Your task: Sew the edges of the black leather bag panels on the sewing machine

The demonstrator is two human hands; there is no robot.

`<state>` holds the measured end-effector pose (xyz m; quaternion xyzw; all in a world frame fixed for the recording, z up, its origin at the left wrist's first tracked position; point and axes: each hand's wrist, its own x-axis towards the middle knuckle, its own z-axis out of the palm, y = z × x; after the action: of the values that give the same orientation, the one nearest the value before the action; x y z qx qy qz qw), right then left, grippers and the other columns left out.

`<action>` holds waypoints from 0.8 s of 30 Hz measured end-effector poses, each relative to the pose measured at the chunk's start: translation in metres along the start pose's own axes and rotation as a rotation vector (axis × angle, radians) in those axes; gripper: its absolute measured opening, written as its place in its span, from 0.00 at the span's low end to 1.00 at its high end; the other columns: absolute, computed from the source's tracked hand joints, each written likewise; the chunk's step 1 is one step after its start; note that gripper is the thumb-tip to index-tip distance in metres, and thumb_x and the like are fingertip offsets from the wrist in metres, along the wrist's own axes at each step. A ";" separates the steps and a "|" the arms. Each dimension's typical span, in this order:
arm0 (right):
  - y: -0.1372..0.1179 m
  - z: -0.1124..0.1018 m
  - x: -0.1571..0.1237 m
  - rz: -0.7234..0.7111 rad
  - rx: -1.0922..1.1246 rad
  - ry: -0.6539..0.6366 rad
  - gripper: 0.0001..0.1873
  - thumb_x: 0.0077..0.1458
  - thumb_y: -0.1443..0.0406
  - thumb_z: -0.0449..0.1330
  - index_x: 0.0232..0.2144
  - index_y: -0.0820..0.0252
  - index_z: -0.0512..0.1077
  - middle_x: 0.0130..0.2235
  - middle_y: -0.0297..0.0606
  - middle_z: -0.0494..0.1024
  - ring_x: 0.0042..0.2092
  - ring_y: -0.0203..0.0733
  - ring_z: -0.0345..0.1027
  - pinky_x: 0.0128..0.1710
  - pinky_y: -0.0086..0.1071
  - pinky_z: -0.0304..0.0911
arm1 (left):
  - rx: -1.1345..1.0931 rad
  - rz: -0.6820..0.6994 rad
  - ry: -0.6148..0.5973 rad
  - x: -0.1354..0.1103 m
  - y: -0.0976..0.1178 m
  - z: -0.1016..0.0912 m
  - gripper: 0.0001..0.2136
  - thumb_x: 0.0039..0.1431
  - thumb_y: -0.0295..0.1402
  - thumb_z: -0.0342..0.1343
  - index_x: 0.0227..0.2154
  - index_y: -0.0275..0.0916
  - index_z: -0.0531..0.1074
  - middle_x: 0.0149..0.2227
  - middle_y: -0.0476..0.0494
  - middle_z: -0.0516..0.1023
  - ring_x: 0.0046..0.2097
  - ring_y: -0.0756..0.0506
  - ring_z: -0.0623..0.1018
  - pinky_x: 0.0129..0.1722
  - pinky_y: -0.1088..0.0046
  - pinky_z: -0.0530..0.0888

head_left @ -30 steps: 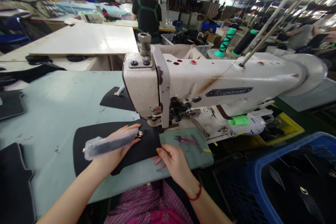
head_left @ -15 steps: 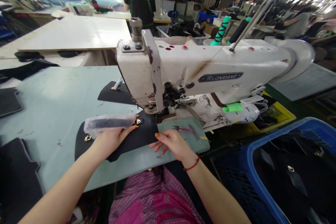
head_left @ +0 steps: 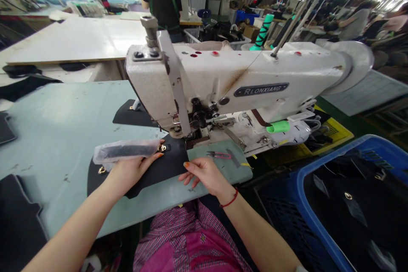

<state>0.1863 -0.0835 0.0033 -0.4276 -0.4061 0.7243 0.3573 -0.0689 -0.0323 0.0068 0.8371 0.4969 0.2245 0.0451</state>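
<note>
First: Item one, the main piece?

Second: One dark panel point(head_left: 174, 161), flat on the green tabletop point(head_left: 70, 110); far right corner beneath the head of the white sewing machine point(head_left: 216, 76). Contact at the needle area: too small to tell.

First: Item two?

Second: One left hand point(head_left: 126, 174), laid over the panel and passing under the wrapped handle point(head_left: 127, 149). Thumb and one fingertip parted, either side of the handle's end, by the gold-coloured fitting point(head_left: 162, 148). Other fingers hidden; their pressure cannot be told.

First: Item three?

Second: One right hand point(head_left: 204, 174). Thumb tip at the panel's right edge; remaining fingers loosely curled and slightly spread. Whether thumb and forefinger pinch the edge: cannot be told.

First: Handling notes?

Second: The step appears to be guiding the edge under the machine. Best done with the left palm broad and light, so the panel lies flat without dragging. The right thumb steers the edge only, never pulling, and keeps clear of the needle area. The raised handle is best held away from the machine.

First: Nearby stock?

Second: One pair of pink-handled snips point(head_left: 223, 156), right of the panel; best kept off its path.
</note>
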 end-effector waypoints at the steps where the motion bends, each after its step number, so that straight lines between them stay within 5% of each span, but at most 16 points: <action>1: 0.003 0.001 0.000 -0.008 -0.011 0.009 0.27 0.52 0.45 0.61 0.27 0.66 0.73 0.31 0.46 0.82 0.26 0.35 0.73 0.20 0.22 0.62 | 0.006 0.002 0.000 0.000 0.001 0.000 0.24 0.65 0.49 0.45 0.54 0.39 0.73 0.53 0.36 0.78 0.55 0.34 0.76 0.58 0.54 0.69; 9: 0.030 0.004 0.004 -0.207 -0.273 0.165 0.27 0.60 0.46 0.54 0.24 0.64 0.71 0.25 0.38 0.79 0.25 0.32 0.69 0.25 0.24 0.62 | 0.148 0.174 0.007 0.002 0.007 0.002 0.19 0.66 0.44 0.47 0.50 0.37 0.73 0.55 0.37 0.76 0.55 0.40 0.77 0.58 0.61 0.71; 24: 0.025 0.003 0.003 -0.136 -0.235 0.130 0.29 0.58 0.43 0.55 0.22 0.63 0.70 0.22 0.36 0.76 0.22 0.30 0.65 0.24 0.24 0.63 | 0.130 0.173 -0.060 0.001 -0.002 0.006 0.15 0.66 0.42 0.48 0.49 0.40 0.72 0.55 0.42 0.77 0.57 0.44 0.75 0.66 0.58 0.60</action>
<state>0.1784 -0.0918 -0.0195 -0.4840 -0.4921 0.6166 0.3786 -0.0675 -0.0292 0.0009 0.8842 0.4348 0.1699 -0.0139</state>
